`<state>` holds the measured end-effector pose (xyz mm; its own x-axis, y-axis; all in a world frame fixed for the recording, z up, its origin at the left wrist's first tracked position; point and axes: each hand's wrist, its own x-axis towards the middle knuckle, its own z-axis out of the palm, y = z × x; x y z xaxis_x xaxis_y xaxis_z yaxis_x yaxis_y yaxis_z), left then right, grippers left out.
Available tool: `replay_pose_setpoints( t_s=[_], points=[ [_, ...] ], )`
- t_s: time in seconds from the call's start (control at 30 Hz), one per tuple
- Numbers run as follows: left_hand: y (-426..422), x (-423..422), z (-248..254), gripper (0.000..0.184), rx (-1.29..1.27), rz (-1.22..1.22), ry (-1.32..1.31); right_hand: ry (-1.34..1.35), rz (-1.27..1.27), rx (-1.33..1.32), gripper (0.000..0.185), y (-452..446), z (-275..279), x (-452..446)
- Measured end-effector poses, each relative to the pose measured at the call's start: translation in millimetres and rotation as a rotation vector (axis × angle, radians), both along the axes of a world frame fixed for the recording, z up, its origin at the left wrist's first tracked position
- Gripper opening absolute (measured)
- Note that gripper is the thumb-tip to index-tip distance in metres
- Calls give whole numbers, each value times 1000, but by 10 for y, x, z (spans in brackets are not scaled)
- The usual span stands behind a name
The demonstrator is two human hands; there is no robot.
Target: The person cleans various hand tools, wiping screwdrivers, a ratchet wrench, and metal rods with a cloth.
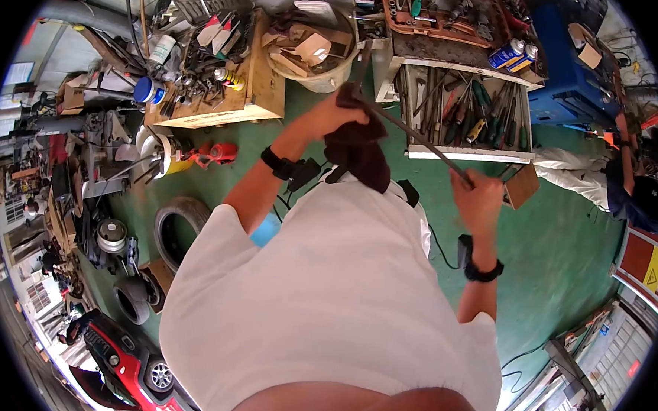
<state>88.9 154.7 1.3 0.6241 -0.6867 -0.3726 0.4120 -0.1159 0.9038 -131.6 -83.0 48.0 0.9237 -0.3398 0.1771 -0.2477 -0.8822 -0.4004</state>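
Observation:
A long, thin metal bar [426, 142] slants across in front of my body. My left hand [335, 118] is closed on a dark maroon cloth [359, 149], which wraps the bar's upper left end and hangs down in folds. Lower on the right, my right hand [479, 202] grips the other end of the bar. Above the cloth a dark piece sticks up towards the bench; whether it is part of the bar I cannot tell. Just beyond the bar stands an open drawer [414, 152] full of screwdrivers and other hand tools.
Beside the drawer cabinet stands a round bin [317, 82] of cardboard scraps. A wooden box bench [264, 90] carries loose tools and cans. Blue spray cans [506, 54] stand at right. Tyres [165, 230] lie on the green floor at left; another person's arm [626, 150] shows far right.

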Motion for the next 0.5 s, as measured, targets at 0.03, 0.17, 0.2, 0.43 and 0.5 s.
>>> replay_pose_setpoints(
  t_s=[0.03, 0.17, 0.2, 0.43, 0.5],
  points=[
    [17, -44, 99, 20, -91, -167, 149, -38, 43, 118, 45, -192, -63, 24],
    [-160, -295, -52, 22, -230, -627, 321, 203, 173, 392, 42, -868, -669, 151],
    [-251, -347, -32, 27, -270, -723, 309, 221, 208, 492, 44, -873, -760, 197],
    [-270, -121, -169, 33, 139, -188, -306, 277, 112, 586, 46, -649, -775, 87],
    [-284, 27, -166, 37, 179, -85, -470, 306, 18, 618, 46, -366, -610, 97]
  ],
)
